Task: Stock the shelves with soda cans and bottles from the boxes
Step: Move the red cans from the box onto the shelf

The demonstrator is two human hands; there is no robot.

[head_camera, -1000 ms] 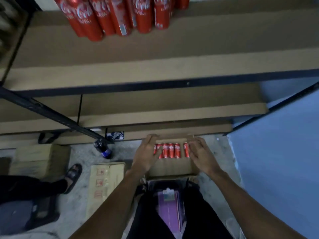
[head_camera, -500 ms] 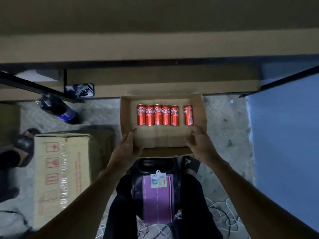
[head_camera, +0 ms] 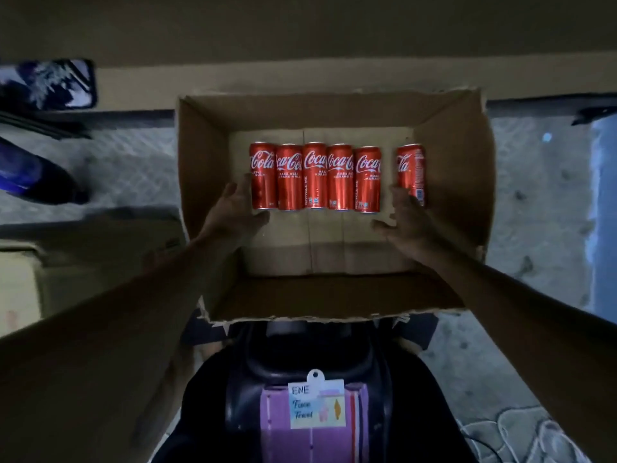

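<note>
The left hand (head_camera: 233, 212) and right hand (head_camera: 405, 218) have moved from the near rim into the open brown cardboard box (head_camera: 454, 182). Six red Coca-Cola cans (head_camera: 315, 177) lie on their sides across its far end: five touch, and a lone can (head_camera: 410, 165) lies apart on the right. The left hand's fingers are straight beside the leftmost can. The right hand's relaxed fingers reach the lone can without gripping it.

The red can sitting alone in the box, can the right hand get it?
Probably yes: the right hand is inside the open-topped brown cardboard box, its fingers right by the lone red soda can, with nothing between.
</note>
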